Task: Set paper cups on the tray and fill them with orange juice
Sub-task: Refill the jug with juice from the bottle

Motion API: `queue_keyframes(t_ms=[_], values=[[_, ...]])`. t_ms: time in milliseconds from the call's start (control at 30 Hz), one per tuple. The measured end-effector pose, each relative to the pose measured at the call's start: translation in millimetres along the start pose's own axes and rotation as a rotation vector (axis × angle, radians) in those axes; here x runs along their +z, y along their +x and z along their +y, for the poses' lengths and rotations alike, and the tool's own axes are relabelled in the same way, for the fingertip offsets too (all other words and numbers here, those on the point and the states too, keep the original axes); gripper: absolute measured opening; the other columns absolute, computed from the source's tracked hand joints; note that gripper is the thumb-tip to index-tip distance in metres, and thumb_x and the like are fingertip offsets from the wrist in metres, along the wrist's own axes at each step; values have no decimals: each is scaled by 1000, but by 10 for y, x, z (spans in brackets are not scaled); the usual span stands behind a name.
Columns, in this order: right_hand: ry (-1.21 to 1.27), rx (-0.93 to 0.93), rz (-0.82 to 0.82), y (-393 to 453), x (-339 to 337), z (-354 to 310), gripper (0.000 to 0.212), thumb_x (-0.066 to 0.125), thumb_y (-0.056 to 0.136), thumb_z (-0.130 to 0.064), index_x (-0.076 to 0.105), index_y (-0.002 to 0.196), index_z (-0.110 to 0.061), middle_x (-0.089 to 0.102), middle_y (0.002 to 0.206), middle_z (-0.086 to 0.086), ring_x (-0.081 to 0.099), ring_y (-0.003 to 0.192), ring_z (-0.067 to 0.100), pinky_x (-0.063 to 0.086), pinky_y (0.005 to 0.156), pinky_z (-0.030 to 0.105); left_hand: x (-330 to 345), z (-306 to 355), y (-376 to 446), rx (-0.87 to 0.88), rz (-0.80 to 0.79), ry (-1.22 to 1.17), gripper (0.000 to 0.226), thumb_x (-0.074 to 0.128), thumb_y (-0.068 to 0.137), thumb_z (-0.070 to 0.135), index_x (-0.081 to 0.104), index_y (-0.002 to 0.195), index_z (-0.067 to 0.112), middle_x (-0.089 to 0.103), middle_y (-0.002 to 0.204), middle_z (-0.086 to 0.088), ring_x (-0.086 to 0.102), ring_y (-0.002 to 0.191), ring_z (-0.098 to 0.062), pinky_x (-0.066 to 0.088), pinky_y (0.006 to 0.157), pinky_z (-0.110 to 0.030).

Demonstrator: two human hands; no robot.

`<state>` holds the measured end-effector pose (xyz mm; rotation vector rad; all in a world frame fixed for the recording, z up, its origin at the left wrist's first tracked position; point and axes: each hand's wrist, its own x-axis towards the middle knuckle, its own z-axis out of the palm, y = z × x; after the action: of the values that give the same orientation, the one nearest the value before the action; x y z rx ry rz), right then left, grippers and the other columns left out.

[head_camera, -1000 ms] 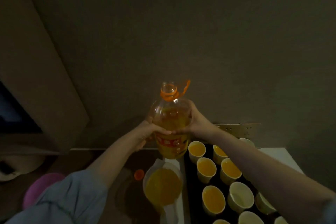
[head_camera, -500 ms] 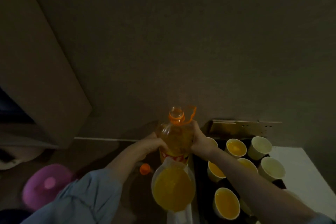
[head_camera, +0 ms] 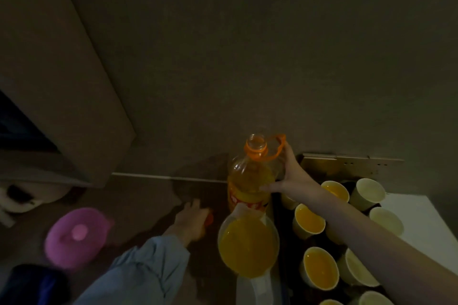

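Paper cups part-filled, bottle upright beside the tray

Paper cups (head_camera: 308, 221) stand packed together on the dark tray (head_camera: 319, 239) at the near right; several hold orange juice, while the ones toward the right look empty. Just left of the tray stands an uncapped juice bottle (head_camera: 250, 181), upright on the counter (head_camera: 138, 203). The right hand (head_camera: 291, 177) wraps its shoulder, fingers curled around it. In front of the bottle sits a jug (head_camera: 249, 245) full of juice. The left hand (head_camera: 192, 221) reaches down to an orange cap (head_camera: 210, 218) on the counter; whether it has closed on the cap cannot be told. A pink lid (head_camera: 76, 236) lies at the near left.
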<state>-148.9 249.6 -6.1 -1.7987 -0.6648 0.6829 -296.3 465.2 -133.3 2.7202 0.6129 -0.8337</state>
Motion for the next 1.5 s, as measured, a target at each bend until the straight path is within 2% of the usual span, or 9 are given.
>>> queue_keyframes(t_ms=[133,300,400,567,700,900,1133,1333,1500], values=[[-44,19,72,60,90,-72,109,90,64,-22,23,149,-35,41,146,0,37,137,21,36,111,49,260,-24,44,19,150,-78,47,38,102,32,33,149,28,23,157,-10,28,142,-29,32,114,-39],[-126,33,155,128,159,-92,82,86,67,-38,46,139,-31,45,140,3,41,133,21,39,109,45,210,66,-13,-22,342,-451,41,45,101,22,43,141,15,35,150,-19,41,133,-33,38,109,-42],[-159,28,164,127,182,-113,80,85,69,-40,46,139,-34,45,137,0,41,132,20,38,109,39,-328,226,-173,-58,516,-958,35,43,102,23,48,137,19,54,134,-12,52,123,-27,44,104,-44],[-147,81,193,105,189,-161,86,84,69,-38,37,140,-43,37,138,0,41,131,24,41,104,34,-1351,562,-686,286,866,-1332,7,57,92,43,58,90,36,68,89,9,66,84,-4,53,72,-21],[-62,112,192,51,197,-167,94,88,65,-34,38,144,-36,38,139,0,44,128,22,45,104,44,-1670,870,-872,457,833,-1166,26,77,78,39,53,89,36,67,94,8,64,91,-3,51,76,-19],[-57,55,178,48,214,-190,84,87,67,-31,46,140,-27,50,135,8,51,125,26,45,103,48,-1659,966,-869,414,880,-400,51,70,82,40,50,129,38,57,120,13,48,116,-11,43,90,-30],[-101,33,175,95,214,-187,74,86,68,-30,52,134,-28,57,130,9,45,130,26,40,107,46,-1981,1047,-884,336,877,176,43,57,86,56,61,118,27,61,114,1,51,111,-20,43,86,-35],[-131,62,162,109,194,-203,78,85,69,-32,49,137,-27,50,135,10,45,131,27,39,108,45,-2156,1095,-915,457,662,277,36,58,91,35,59,126,26,58,121,-3,51,113,-23,42,91,-37],[-102,108,126,118,208,-224,86,84,71,-31,39,144,-31,36,147,7,33,138,29,32,113,44,-2080,993,-948,629,536,17,33,62,87,29,61,120,30,57,123,4,54,113,-16,47,91,-35]])
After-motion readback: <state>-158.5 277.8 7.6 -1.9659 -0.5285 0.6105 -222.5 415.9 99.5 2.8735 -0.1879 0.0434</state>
